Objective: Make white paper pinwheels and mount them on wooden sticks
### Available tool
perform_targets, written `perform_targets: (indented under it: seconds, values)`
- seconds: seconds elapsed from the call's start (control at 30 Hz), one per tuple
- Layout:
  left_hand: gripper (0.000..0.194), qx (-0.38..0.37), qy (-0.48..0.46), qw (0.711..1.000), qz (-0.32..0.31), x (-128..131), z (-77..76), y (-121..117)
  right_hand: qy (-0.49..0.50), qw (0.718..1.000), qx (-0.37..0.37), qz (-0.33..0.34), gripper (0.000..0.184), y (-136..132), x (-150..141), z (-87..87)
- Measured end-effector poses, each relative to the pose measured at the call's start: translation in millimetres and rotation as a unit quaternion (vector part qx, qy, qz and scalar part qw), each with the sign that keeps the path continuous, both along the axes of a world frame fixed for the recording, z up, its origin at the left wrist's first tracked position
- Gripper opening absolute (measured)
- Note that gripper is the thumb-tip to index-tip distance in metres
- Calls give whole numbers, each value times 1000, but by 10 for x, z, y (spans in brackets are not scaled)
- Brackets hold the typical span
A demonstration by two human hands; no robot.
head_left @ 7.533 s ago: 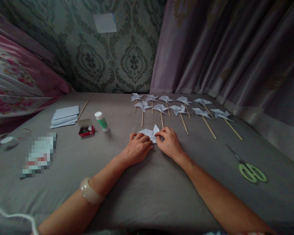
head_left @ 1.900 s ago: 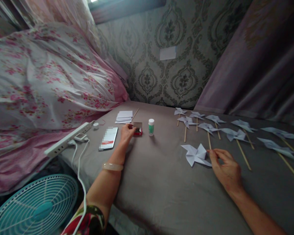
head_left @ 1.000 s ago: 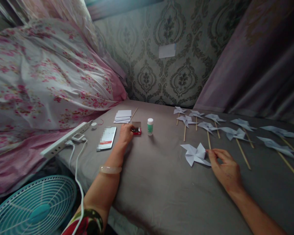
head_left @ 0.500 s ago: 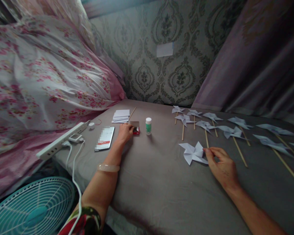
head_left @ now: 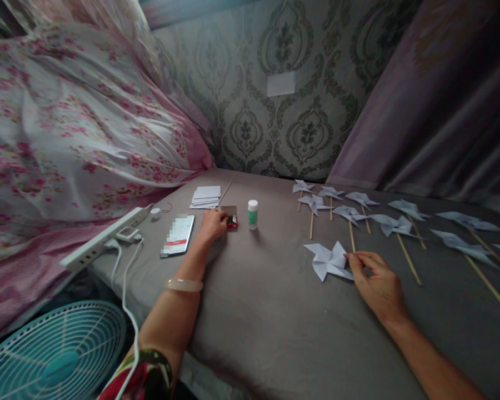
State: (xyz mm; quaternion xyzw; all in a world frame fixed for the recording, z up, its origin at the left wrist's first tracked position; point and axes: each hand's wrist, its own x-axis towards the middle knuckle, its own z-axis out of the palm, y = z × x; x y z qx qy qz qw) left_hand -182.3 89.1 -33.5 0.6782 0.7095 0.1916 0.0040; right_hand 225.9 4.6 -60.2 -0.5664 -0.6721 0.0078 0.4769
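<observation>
A white folded-paper pinwheel [head_left: 325, 261] without a visible stick lies on the grey sheet, and my right hand [head_left: 377, 283] pinches its right-hand blade. Farther off to the left, my left hand [head_left: 214, 225] has its fingers drawn together at the left edge of a small open red box [head_left: 232, 223]. Dark little items show inside that box. Whatever is between my left fingertips is too small to make out. Just right of the box stands a white-capped bottle [head_left: 253, 215] with a green label.
Several finished pinwheels on sticks [head_left: 394, 225] are spread across the right side. White paper sheets [head_left: 206, 196] and one loose stick [head_left: 225, 193] lie at the back. Leftward are a phone [head_left: 179, 235], a power strip [head_left: 104, 239] with cables, and a teal fan [head_left: 60, 355].
</observation>
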Motion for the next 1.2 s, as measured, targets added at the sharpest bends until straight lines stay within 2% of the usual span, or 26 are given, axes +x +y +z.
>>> perform_targets:
  seconds: [0.73, 1.2]
  values:
    - [26, 16, -62, 998, -12, -96, -51, 66, 3, 1000, 5, 6, 34, 6, -4, -21]
    - [18, 10, -112, 993, -23, -46, 68, 37, 20, 1000, 0, 10, 35, -10, -28, 2]
